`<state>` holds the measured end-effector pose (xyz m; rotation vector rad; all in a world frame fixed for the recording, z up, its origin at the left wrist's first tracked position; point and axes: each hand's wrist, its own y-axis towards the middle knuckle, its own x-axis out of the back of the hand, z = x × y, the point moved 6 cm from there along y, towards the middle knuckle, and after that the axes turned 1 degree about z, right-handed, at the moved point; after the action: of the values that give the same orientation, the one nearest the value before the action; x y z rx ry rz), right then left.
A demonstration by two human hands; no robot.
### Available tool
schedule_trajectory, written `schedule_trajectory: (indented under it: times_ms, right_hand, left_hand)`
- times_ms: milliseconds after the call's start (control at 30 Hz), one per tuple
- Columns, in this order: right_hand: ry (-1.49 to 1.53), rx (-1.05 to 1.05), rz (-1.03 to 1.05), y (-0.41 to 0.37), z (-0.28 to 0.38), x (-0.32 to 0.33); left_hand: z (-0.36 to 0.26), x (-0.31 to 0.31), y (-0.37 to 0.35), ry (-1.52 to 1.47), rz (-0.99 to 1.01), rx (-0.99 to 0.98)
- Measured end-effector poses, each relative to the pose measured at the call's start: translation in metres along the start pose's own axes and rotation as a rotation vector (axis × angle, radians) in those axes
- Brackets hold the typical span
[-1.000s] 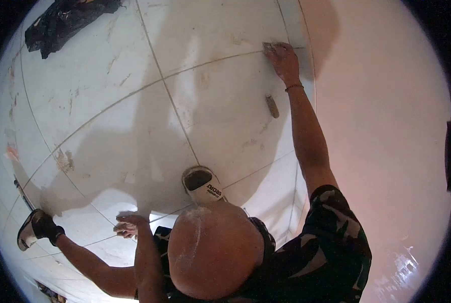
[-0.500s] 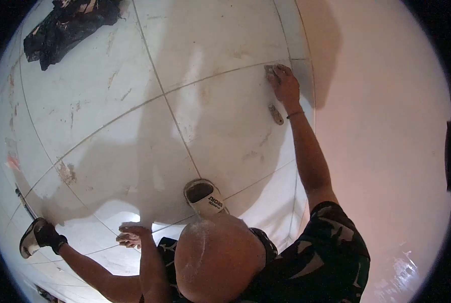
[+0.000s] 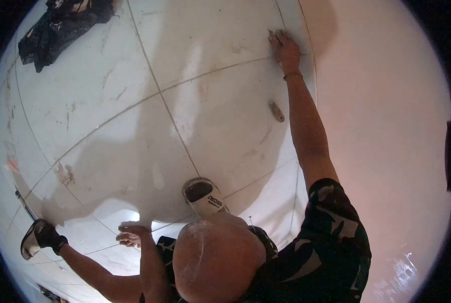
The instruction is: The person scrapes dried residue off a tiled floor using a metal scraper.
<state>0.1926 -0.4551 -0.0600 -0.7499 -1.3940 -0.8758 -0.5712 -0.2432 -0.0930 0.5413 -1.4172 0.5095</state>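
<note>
Thin dark bracelet around wrist, just behind right fingers. Farther back from them, short camouflage sleeve, dark ground, pale angular patches. Sideways between right and left fingers, pale slipper, dark block lettering across strap. Beyond left fingers, outward, dark sock inside second slipper, pale-sided.

dark camouflage sleeve, off-white tiles, pale pink wall, black plastic

Smudged pale tile floor; pinkish wall alongside, shadows across tiles.
</note>
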Motion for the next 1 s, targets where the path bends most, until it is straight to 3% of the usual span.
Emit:
schedule_trajectory:
  times_ms: [167, 233, 300, 367, 433, 467, 533, 567, 633, 667, 733, 800, 867, 933, 1000]
  right_hand:
    - [0.017, 0.037, -0.004, -0.021, -0.006, 0.008]
    - [-0.035, 0.064, 0.103, -0.011, 0.004, 0.015]
    - [-0.115, 0.101, 0.024, -0.018, 0.022, 0.033]
    - [-0.200, 0.139, -0.038, -0.035, 0.032, 0.044]
    - [-0.182, -0.087, -0.105, -0.053, 0.017, 0.051]
    - [-0.188, -0.081, -0.106, -0.056, 0.014, 0.053]
    - [0.111, -0.244, -0.119, -0.060, 0.000, 0.061]
    - [0.106, -0.244, -0.114, -0.062, 0.003, 0.064]
    - [0.186, -0.484, -0.110, -0.065, -0.005, 0.068]
    - [0.183, -0.486, -0.113, -0.063, -0.004, 0.069]
    - [-0.099, -0.447, -0.055, -0.057, -0.003, 0.068]
    - [-0.131, -0.460, -0.073, -0.058, -0.004, 0.062]
    - [-0.163, -0.468, -0.093, -0.059, -0.005, 0.056]
    - [-0.159, -0.654, -0.082, -0.068, -0.018, 0.050]
    - [-0.181, -0.608, -0.080, -0.058, -0.025, 0.036]
  left_hand:
    - [-0.009, 0.005, -0.004, 0.061, -0.028, -0.067]
    - [-0.006, 0.015, -0.003, 0.122, -0.041, -0.128]
    - [0.000, 0.004, 0.002, 0.093, 0.146, 0.128]
    - [0.004, 0.004, 0.001, 0.103, 0.160, 0.123]
    - [0.004, -0.005, 0.005, 0.108, 0.172, 0.101]
    - [0.004, -0.007, 0.006, 0.108, 0.175, 0.098]
    - [0.007, -0.008, 0.005, 0.112, 0.177, 0.097]
    - [0.008, -0.008, 0.004, 0.117, 0.176, 0.090]
    - [0.001, -0.005, 0.000, 0.119, 0.177, 0.071]
    - [-0.005, -0.001, -0.003, 0.117, 0.176, 0.061]
    - [-0.012, 0.006, -0.004, 0.115, 0.170, 0.047]
    - [0.026, -0.025, 0.020, 0.117, 0.161, 0.026]
    - [0.007, -0.011, 0.007, 0.117, 0.155, 0.009]
    - [-0.003, -0.001, 0.001, 0.119, 0.151, -0.006]
    - [-0.001, -0.004, 0.005, 0.117, 0.145, -0.020]
